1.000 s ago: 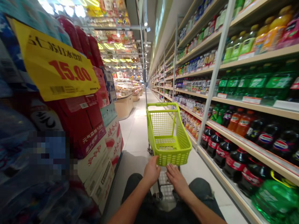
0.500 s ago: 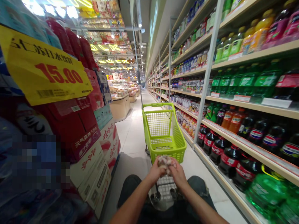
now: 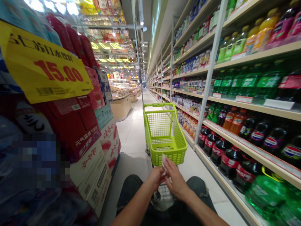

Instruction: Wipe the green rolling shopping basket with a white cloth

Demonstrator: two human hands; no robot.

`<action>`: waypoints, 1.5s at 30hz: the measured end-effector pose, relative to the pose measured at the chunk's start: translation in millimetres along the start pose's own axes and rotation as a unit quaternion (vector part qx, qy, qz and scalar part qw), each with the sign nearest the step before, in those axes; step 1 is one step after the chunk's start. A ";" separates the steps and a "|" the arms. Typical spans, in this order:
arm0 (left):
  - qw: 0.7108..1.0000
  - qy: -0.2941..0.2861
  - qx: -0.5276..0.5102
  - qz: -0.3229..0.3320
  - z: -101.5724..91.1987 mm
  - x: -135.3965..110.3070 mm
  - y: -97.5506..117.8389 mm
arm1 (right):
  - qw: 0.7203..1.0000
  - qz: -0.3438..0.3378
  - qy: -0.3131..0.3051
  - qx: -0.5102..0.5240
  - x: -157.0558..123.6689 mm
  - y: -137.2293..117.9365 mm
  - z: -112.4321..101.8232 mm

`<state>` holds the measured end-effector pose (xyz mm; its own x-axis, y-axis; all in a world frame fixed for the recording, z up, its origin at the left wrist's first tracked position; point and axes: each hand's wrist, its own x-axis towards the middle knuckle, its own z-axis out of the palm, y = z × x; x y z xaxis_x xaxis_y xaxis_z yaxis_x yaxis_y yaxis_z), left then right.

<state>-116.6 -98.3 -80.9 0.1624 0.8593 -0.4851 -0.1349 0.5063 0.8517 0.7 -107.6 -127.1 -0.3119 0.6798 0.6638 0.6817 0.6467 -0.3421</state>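
Note:
Between my two hands is a small crumpled, soft-looking whitish thing [image 3: 163, 161], its kind unclear. A pale strip of it sticks up past the fingertips; the rest is hidden behind them. My left hand [image 3: 156, 176] has its fingers curled against it from the left. From the right, my right hand [image 3: 175, 178] lies over it, fingers pressed together on the strip. Both hands meet above my lap, just in front of a lime-green shopping cart basket [image 3: 168, 154].
Shelves [image 3: 256, 102] of bottled drinks line the right side. On the left, stacked drink cartons [image 3: 90, 166] stand under a yellow price sign [image 3: 49, 70]. The tiled aisle floor [image 3: 131, 138] runs ahead past a display counter [image 3: 121, 108].
The whitish thing was a wider bunched clump held between both hands. Now it is mostly covered, my right hand has turned across it, and the hands are closer together.

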 end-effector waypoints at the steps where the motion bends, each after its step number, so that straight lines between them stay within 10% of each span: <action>1: 1.000 0.001 0.014 -0.006 -2.5 -0.7 0.6 | 0.999 -0.029 -0.030 -0.021 -5.2 0.7 0.5; 11: 0.993 -0.057 0.098 -0.022 -12.3 -5.8 19.9 | 0.967 -0.194 0.018 -0.167 3.4 21.0 -7.6; 20: 0.984 -0.009 0.161 0.071 -4.3 -1.5 37.3 | 0.980 -0.090 0.114 -0.139 39.2 43.7 -37.6; 23: 0.959 0.072 0.228 0.151 -2.4 7.2 38.1 | 0.974 -0.029 0.162 -0.156 31.9 66.0 -34.0; 30: 0.870 0.110 0.399 0.269 -8.3 9.0 26.3 | 0.985 -0.075 0.041 -0.149 -44.3 95.5 11.0; 36: 0.819 0.108 0.489 0.281 -9.3 8.6 13.6 | 0.970 0.002 0.176 -0.170 11.2 100.0 -42.6; 45: 0.774 0.140 0.569 0.238 -35.8 6.6 5.4 | 0.984 -0.082 0.073 -0.142 -31.3 88.3 11.4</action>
<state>-151.2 -87.4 -86.7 0.1192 0.9916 0.0493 0.8608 -0.1280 0.4925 63.1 -67.8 -185.7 -0.3485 0.5051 0.7895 0.7939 0.6069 -0.0378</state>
